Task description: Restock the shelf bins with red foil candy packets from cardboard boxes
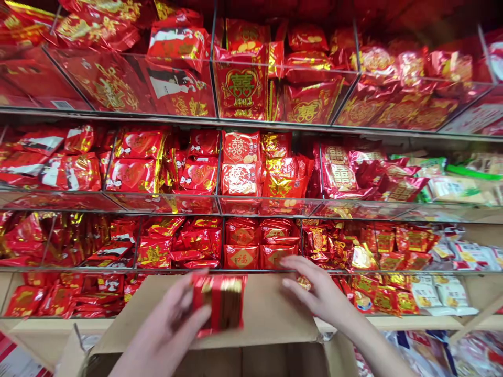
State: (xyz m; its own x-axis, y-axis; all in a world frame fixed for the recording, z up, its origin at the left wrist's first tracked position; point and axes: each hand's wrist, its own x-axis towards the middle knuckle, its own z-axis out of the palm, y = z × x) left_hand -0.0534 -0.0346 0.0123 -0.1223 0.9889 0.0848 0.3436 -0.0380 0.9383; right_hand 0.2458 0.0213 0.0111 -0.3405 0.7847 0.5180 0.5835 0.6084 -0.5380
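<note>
My left hand (168, 319) grips a red and gold snack packet (220, 303), thumb on its near side, above the cardboard box; both look smeared by motion. To the right, my right hand (314, 285) has its fingers apart, holding nothing. Its fingertips overlap the lower corner of a red packet (277, 256) in the third shelf row; I cannot tell whether they touch it. Beside that packet stands a matching red packet (241, 256) with a gold character. Below my hands, the cardboard box (267, 324) has its far flap leaning towards the shelf, and its inside is dark.
Clear dividers split the shelves into bins. Red double-happiness packets (241, 89) fill the top row, and white and red packets (240, 178) stand below. Green and white packets (456, 186) lie at the right. A clear shelf lip (259, 206) runs across the front.
</note>
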